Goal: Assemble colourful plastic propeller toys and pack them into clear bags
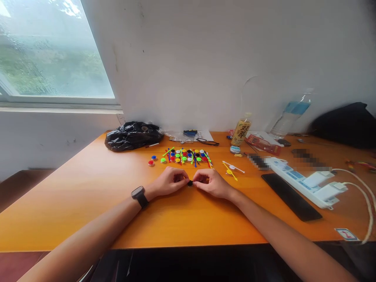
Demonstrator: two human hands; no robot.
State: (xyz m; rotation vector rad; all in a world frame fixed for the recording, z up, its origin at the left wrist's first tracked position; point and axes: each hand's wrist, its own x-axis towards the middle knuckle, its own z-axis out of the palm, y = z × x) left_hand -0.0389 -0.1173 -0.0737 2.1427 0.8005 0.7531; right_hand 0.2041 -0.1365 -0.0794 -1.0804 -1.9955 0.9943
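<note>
A small round black piece (190, 183) sits between my fingertips near the middle of the table. From the left, my left hand (169, 181) pinches its edge between thumb and fingers. My right hand (212, 183) pinches it from the other side. Just beyond my hands lies a cluster of small coloured discs (185, 159), with thin coloured arrow-shaped sticks (168, 152) among them. A red disc (150, 163) and a blue disc (154, 158) lie apart to the left. Right of my right hand are a white stick (237, 168) and a yellow stick (232, 173), with discs at them.
A black plastic bag (132, 136) lies at the back left. Glasses (207, 141), a yellow-labelled bottle (241, 132) and a large clear bottle (292, 115) stand or lie along the wall. At right are a white power strip (299, 181) with cables and a flat black object (290, 196).
</note>
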